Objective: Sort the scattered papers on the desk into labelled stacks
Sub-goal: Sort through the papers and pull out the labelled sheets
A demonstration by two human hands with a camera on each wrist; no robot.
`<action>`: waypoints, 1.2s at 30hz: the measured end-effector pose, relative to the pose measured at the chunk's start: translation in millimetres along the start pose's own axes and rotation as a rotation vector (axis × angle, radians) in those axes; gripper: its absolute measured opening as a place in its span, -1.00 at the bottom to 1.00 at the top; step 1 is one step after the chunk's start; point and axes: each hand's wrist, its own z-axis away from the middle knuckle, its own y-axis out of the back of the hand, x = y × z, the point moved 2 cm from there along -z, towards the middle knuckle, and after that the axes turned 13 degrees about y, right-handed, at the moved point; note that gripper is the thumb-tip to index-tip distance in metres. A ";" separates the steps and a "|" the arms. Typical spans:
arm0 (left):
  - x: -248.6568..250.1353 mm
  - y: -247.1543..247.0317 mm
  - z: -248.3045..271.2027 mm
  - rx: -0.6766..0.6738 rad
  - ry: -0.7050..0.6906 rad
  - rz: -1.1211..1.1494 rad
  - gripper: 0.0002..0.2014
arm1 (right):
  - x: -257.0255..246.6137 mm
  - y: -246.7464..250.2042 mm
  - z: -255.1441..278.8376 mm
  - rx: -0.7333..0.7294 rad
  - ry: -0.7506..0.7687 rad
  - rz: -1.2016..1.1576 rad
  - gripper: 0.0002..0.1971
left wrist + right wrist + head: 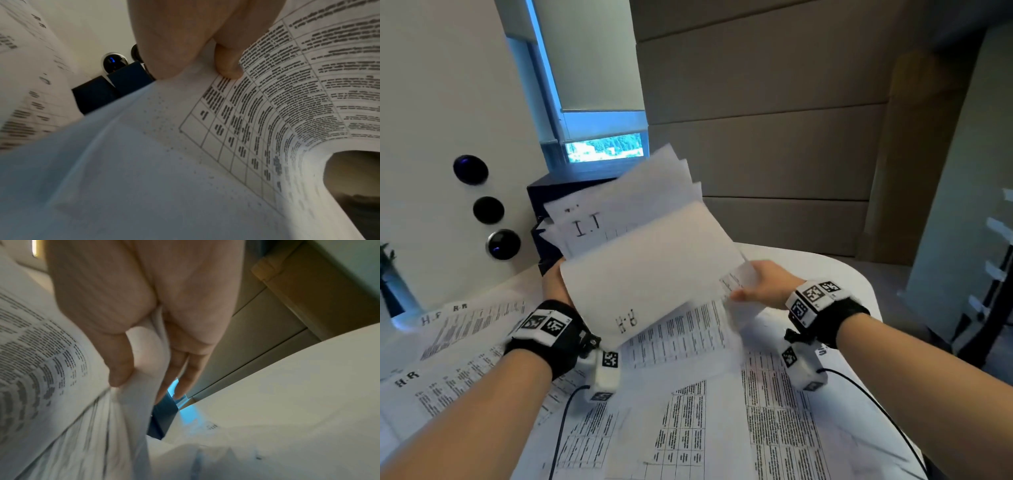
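Both hands hold a sheaf of white papers (647, 260) lifted above the desk. Its front sheet shows a blank back with a handwritten "H.R" (627, 321) near the lower edge; a sheet behind reads "I.T" (587, 224). My left hand (556, 284) grips the sheaf's left edge, mostly hidden behind it; in the left wrist view a thumb (228, 65) presses on a printed table sheet (287, 97). My right hand (760, 282) pinches the right edge, thumb (120, 363) on one side and fingers (185, 369) behind the papers (51, 369).
Several printed sheets lie scattered over the white round desk (835, 270), some marked "H.R" (407, 378) at the left. A dark box (551, 195) stands behind the sheaf by a white wall with round black fittings (488, 209). A window (604, 147) is beyond.
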 end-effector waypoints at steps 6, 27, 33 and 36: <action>13.7 -23.4 30.2 -0.189 -0.014 0.046 -0.79 | 0.7 -5.4 -0.2 -0.195 -0.046 -0.164 -0.71; -6.0 -40.8 15.4 -0.093 0.027 0.240 -0.95 | 67.2 26.3 52.1 -0.315 -0.424 0.614 -0.51; -0.9 -25.9 8.1 -0.020 -0.029 0.173 -0.88 | 63.7 48.5 55.7 -0.129 -0.410 0.471 -0.79; 8.1 -17.4 6.4 -0.041 -0.022 0.170 -0.89 | 52.5 62.3 46.9 0.166 -0.360 0.350 -0.86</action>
